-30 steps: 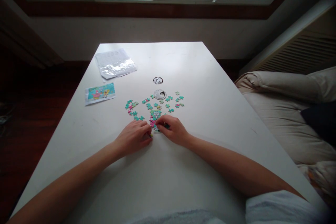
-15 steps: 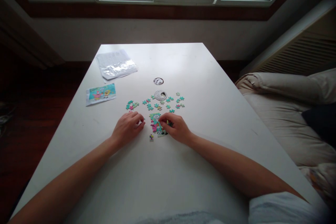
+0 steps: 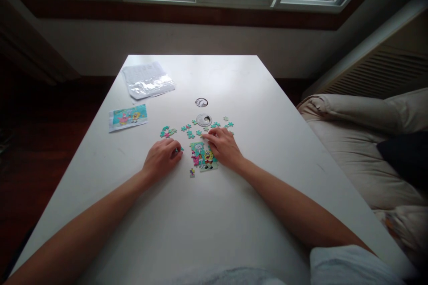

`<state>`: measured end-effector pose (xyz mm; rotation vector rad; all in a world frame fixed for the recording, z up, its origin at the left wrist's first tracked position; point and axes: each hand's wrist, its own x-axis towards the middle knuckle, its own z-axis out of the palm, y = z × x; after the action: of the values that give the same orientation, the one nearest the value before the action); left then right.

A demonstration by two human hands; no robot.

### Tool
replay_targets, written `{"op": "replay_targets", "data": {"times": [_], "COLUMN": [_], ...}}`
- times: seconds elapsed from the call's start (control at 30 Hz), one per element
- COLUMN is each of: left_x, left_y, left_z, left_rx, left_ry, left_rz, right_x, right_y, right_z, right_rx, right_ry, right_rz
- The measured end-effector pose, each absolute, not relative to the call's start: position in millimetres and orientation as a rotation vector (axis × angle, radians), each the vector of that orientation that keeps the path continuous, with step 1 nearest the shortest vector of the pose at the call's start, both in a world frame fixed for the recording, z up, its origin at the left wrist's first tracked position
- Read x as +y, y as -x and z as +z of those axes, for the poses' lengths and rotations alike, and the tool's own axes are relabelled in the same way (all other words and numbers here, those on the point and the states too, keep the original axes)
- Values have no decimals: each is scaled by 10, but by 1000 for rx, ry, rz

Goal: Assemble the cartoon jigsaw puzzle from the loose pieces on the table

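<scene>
My left hand (image 3: 162, 156) rests on the table with its fingers curled and pressed together. A teal jigsaw puzzle piece (image 3: 181, 148) shows at its fingertips, mostly hidden by them. My right hand (image 3: 224, 146) is over the loose pieces with its fingers stretched out, the index fingertip at a small yellowish puzzle piece (image 3: 203, 136). Below it lies the partly joined puzzle (image 3: 202, 156), with cartoon figures in pink, pale green and yellow; its right edge is partly covered by the right hand. One separate puzzle piece (image 3: 192, 173) sits just below the joined part's lower left corner.
Several teal loose pieces (image 3: 190, 134) spread behind the joined puzzle, and another cluster (image 3: 167, 132) lies to the left. A round metal grommet (image 3: 203, 120) and a round hole (image 3: 201, 102) are beyond. A picture packet (image 3: 129, 118) and a clear plastic bag (image 3: 149, 82) lie back left.
My right hand has moved off the joined puzzle, up to the loose pieces, and its fingers have straightened. The yellow figure is now uncovered. My left hand has barely moved.
</scene>
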<state>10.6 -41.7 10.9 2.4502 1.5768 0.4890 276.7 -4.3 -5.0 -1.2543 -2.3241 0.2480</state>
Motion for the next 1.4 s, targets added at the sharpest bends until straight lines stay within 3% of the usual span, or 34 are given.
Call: {"op": "replay_targets", "data": {"times": [1.1, 1.4], "left_x": [-469, -467], "left_y": [-188, -186], "left_z": [77, 52], "left_rx": [1320, 1317], "left_ry": [-2535, -2534], "left_rz": [466, 478], "right_x": [113, 128], "right_y": [-2935, -2925], "right_z": [114, 61], "right_rx": [-2468, -2444], "right_ry": [1384, 1367], "right_rz": [389, 292]}}
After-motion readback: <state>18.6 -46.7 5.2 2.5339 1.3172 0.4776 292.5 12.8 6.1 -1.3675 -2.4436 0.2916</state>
